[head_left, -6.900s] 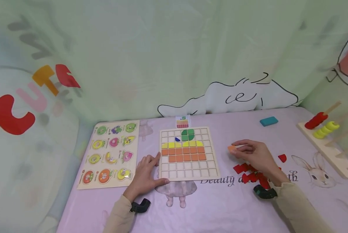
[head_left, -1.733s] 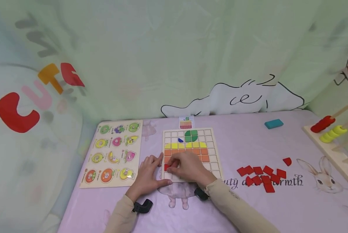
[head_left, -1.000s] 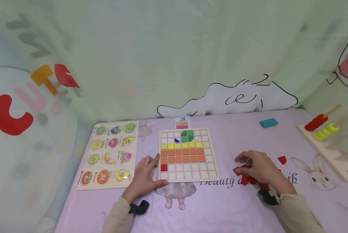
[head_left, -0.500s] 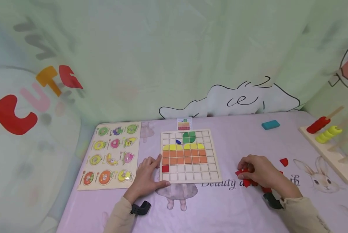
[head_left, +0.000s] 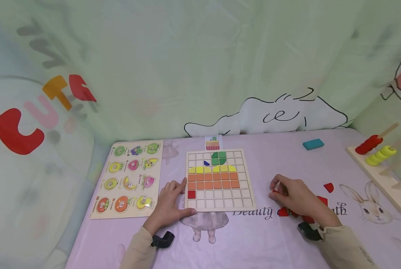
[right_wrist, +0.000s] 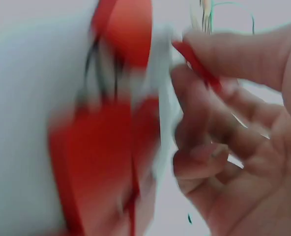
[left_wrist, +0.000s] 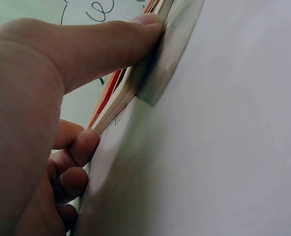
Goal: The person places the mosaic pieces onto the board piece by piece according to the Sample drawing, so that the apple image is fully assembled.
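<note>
A wooden grid board (head_left: 252,201) lies on the table, bearing green, blue, yellow and orange tiles. One red tile (head_left: 191,194) fills a cell at its left, under the orange rows. My left hand (head_left: 168,203) rests at the board's near left corner, thumb on the near edge and index fingertip on the left edge. My right hand (head_left: 298,196) is to the right of the board, close over a heap of red tiles (head_left: 283,212). Its thumb and fingers pinch a red tile (right_wrist: 197,64), seen edge-on in the right wrist view. The hand partly hides the heap.
A picture card (head_left: 213,142) lies behind the board. At left is a fruit puzzle board (head_left: 101,186). A teal block (head_left: 313,144) lies at the back right, near a wooden peg stand (head_left: 385,183) with red and yellow beads. One rounded red piece (head_left: 329,187) lies apart.
An orange tile, earlier in my right hand, now fills the second orange row's left cell. A red tile was set below it. My right hand returned to the heap and picked up another red tile.
</note>
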Motion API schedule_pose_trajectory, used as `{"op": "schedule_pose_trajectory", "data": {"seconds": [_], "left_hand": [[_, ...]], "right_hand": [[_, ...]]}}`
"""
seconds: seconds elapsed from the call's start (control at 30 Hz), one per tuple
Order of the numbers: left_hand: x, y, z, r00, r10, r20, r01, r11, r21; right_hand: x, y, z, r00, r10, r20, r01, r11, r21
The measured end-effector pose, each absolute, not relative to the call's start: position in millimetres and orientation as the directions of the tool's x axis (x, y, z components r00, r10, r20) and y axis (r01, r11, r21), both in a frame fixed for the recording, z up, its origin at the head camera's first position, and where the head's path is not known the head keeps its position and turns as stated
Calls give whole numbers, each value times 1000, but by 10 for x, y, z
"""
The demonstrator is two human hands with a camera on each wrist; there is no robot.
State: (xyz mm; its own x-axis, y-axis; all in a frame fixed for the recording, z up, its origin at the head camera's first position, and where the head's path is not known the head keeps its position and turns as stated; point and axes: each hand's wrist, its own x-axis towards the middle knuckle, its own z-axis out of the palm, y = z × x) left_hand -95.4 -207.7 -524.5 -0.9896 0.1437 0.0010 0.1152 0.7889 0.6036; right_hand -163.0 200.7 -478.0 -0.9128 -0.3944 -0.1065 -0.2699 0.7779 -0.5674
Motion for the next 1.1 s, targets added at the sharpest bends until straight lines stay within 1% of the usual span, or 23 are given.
{"op": "schedule_pose_trajectory", "data": {"seconds": [0.13,0.2,0.27,0.4,0.5,0.67,0.8,0.93,1.1], "left_hand": [[-947,-2083,-5247,-989,150,10,126,791,598],[-946,-2085,-5247,-989,150,10,126,791,599],[-946,-2085,-5253,-989,148,10,125,791,599],[-953,-2086,-5268,-989,145,10,121,784,609],[-959,-2087,-5277,-989,146,13,123,783,610],[-968,-2080,-5265,-990,138,-7,105,784,612],[-970,-2074,-5253,-991,134,-16,97,788,608],[-975,-2073,-5244,-990,139,-18,99,784,612],[-974,-2079,-5235,-988,153,-12,114,787,606]], "right_hand": [[-1639,1767,-4828,-947,-320,0,-252,745,-617],[-1657,1621,-4846,-956,-294,23,-235,714,-660],[-1672,1472,-4856,-958,-287,14,-210,668,-714],[-1695,1180,-4872,-936,-351,-17,-192,551,-812],[-1679,949,-4878,-911,-411,-15,-209,492,-845],[-1614,570,-4891,-872,-489,25,-300,493,-817],[-1579,355,-4916,-845,-532,52,-389,546,-742],[-1564,237,-4941,-846,-532,48,-417,603,-680],[-1561,179,-4943,-861,-508,42,-408,638,-653]]}}
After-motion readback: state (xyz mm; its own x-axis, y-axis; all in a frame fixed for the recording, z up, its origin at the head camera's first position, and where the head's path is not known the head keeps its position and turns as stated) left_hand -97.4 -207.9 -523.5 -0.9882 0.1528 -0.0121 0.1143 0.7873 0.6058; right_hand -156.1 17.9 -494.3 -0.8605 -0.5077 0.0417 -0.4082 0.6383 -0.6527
